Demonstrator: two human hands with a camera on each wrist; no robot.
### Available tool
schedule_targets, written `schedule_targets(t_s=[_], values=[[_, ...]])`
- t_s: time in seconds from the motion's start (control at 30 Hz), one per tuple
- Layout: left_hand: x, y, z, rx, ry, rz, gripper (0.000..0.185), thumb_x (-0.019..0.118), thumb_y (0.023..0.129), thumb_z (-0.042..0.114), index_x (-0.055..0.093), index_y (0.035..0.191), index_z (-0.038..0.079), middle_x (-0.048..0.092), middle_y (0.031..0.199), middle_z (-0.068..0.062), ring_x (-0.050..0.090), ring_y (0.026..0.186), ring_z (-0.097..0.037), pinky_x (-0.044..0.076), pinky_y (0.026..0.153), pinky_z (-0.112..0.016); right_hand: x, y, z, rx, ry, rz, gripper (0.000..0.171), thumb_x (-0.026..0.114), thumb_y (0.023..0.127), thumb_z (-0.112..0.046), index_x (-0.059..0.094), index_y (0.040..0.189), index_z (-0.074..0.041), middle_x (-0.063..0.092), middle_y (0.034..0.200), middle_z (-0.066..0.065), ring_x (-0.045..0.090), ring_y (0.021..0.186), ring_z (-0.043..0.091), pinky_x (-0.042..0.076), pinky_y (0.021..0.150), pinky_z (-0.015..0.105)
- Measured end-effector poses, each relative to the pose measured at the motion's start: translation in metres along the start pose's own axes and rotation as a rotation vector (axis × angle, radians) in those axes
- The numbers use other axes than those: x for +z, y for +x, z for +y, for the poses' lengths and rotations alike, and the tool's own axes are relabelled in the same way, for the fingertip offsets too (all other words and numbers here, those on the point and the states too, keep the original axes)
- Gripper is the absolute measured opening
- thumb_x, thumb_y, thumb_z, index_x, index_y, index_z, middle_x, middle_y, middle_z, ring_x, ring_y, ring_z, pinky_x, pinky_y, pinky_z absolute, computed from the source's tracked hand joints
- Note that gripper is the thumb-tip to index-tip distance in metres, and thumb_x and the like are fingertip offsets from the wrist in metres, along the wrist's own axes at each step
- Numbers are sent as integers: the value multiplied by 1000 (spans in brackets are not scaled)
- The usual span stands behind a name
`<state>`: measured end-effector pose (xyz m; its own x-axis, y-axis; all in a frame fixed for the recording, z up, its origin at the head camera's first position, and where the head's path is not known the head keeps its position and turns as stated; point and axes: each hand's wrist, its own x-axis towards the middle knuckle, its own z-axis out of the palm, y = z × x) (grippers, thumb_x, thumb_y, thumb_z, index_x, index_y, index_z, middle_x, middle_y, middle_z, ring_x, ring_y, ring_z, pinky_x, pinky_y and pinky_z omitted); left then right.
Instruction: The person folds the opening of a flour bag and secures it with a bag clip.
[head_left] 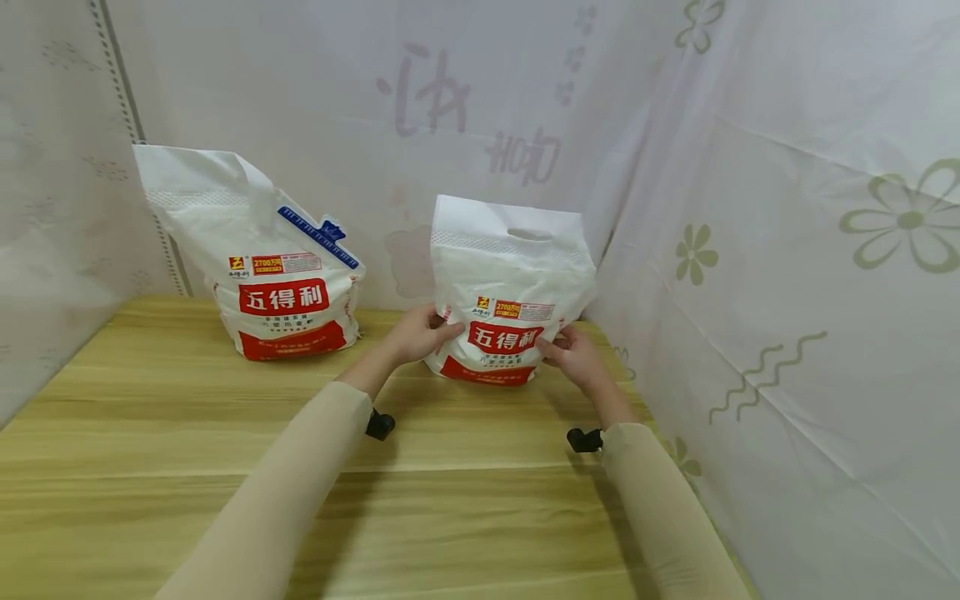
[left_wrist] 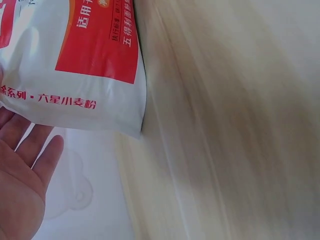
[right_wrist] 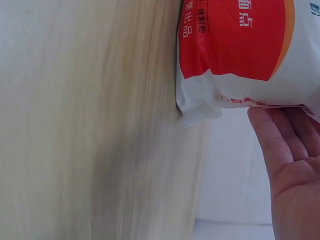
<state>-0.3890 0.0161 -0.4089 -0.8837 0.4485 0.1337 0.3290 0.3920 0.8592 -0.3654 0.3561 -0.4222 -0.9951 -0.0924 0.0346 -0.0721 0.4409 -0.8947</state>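
Two bags stand on the desk (head_left: 465,508) near its back edge, well apart. The left bag (head_left: 277,275) leans by the back wall; the right bag (head_left: 510,292) stands in the right corner, between the left hand (head_left: 420,333) and right hand (head_left: 573,354)

Wooden table (head_left: 465,508): pale yellow-brown planks, grain running left to right. Second flour bag (head_left: 277,275): white plastic with red label panels and a blue strip along its upper right edge; stands upright on the table's far left part, near the back wall. White cloth hangings (head_left: 787,275): printed with pale green flowers and wavy lines; enclose the table at back and both sides.
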Motion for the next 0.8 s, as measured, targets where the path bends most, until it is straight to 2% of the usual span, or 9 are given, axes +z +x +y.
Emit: schedule_targets(t_s=[0.2, 0.33, 0.53, 0.67, 0.8], values=[[-11, -18, -6, -10, 5, 6, 50, 65, 109, 42, 63, 147, 10, 74, 141, -16, 69, 131, -36, 54, 115, -56, 13, -6, -8, -30, -60, -24, 65, 73, 107, -32, 49, 160, -1, 63, 153, 27, 64, 140, 45, 58, 110, 56], [-18, -29, -6, -19, 29, 18, 53, 65, 109, 45, 62, 149, 11, 72, 145, -16, 67, 137, -37, 51, 119, -58, 19, -10, -15, -52, -91, -36, 62, 73, 107, -33, 52, 158, -4, 66, 150, 25, 67, 138, 44, 60, 108, 56], [-25, -42, -11, -23, 52, 42, 52, 67, 108, 44, 64, 148, 10, 73, 144, -16, 67, 137, -37, 51, 119, -58, 28, -12, -18, -87, -149, -52, 59, 73, 107, -36, 57, 155, -5, 71, 145, 23, 71, 132, 42, 62, 104, 56], [-28, -53, -16, -54, 48, 46, 54, 68, 107, 46, 64, 148, 11, 72, 147, -14, 66, 140, -37, 51, 119, -59, 36, -17, -22, -90, -161, -78, 56, 73, 106, -35, 59, 152, -5, 73, 141, 21, 73, 129, 40, 63, 103, 55], [-33, -64, -18, -85, 41, 58, 57, 68, 106, 50, 63, 149, 14, 71, 148, -13, 65, 142, -37, 50, 119, -61, 44, -21, -27, -102, -222, -77, 54, 73, 106, -37, 61, 149, -7, 76, 138, 19, 75, 127, 38, 63, 103, 54]])
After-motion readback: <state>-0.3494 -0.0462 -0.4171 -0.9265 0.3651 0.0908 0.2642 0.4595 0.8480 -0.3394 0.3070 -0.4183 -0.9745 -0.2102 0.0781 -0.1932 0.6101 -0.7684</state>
